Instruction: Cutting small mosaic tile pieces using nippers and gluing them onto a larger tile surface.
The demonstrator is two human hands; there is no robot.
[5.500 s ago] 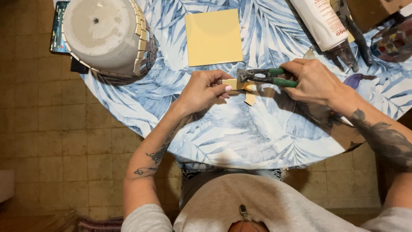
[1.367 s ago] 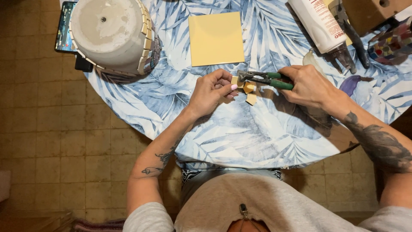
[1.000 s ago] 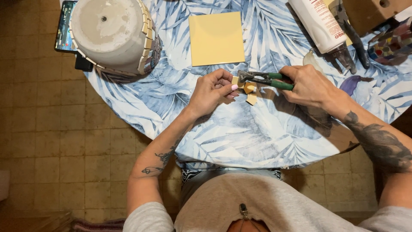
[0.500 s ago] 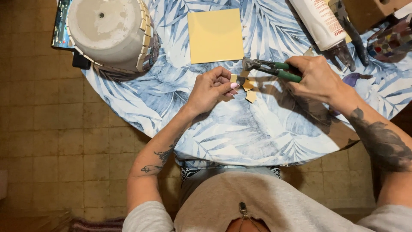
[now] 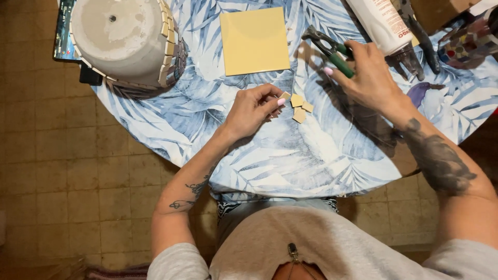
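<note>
Overhead view of a round table covered with a blue-and-white leaf-print cloth (image 5: pixel 290 155), standing on a floor of worn brown square tiles (image 5: pixel 62 171). At the far left of the table sits one upturned white plant pot edged with cream mosaic squares (image 5: pixel 122 41); one whole square pale-yellow ceramic tile (image 5: pixel 254 40) lies flat at the far centre. At the far right lies one white plastic bottle with a dark nozzle (image 5: pixel 384 26), with one dark hand tool (image 5: pixel 420 31) beside it. Three small cut yellow tile pieces (image 5: pixel 301 107) lie together near the table's middle, just right of the left hand (image 5: pixel 251 111), which rests curled on the cloth and pinches a fourth small tile piece (image 5: pixel 285 96) between thumb and fingertips. The right hand (image 5: pixel 371 75) is raised above the cloth, closed around the handles of one pair of green-handled tile nippers (image 5: pixel 332 49), whose jaws point far-left toward the whole tile without touching it.
</note>
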